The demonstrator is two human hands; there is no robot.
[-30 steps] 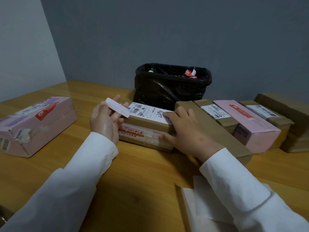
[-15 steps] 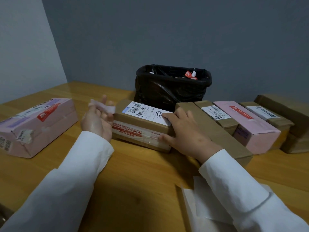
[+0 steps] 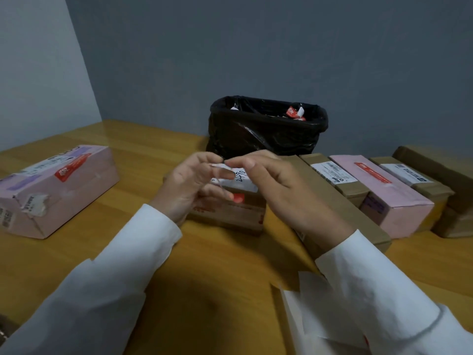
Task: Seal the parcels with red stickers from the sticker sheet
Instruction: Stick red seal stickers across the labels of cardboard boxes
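Head view: bare wooden tabletop (image 3: 217, 278) open at 6 o'clock. Left hand (image 3: 189, 185) and right hand (image 3: 279, 190) fingers pinch together on a small white-backed red sticker (image 3: 220, 172) above the brown cardboard parcel (image 3: 235, 213); white sticker sheet (image 3: 307, 321) at 5 o'clock.

Small parcel-packing room: wooden table (image 3: 220, 278) against grey walls, labelled parcels (image 3: 378, 190) right of the hands, lined bin (image 3: 266, 129) behind them.

white long sleeves (image 3: 143, 252), bare hands (image 3: 189, 185)
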